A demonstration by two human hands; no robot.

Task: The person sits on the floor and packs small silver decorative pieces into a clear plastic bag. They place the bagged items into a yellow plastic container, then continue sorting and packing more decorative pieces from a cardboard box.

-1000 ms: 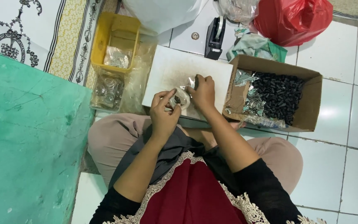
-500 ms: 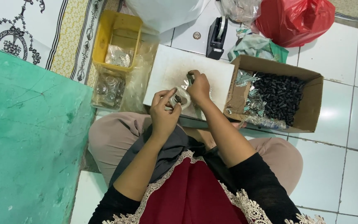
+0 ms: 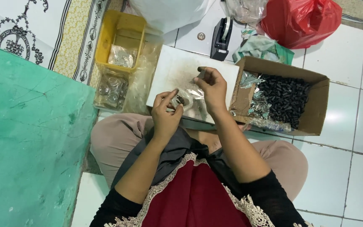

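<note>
Pinching a small clear plastic bag (image 3: 190, 96) between both hands, I hold it just above the white board (image 3: 171, 69) on my lap. My left hand (image 3: 167, 114) has thumb and fingers closed on the bag's lower end, where a small dark part sits inside; my right hand (image 3: 212, 87) grips the upper edge, fingertips pressed together on something small and dark I cannot make out. The film seems light, limp and slippery, so edges are the best hold. The cardboard box (image 3: 316, 122) of black pieces and metal clips lies just right.
</note>
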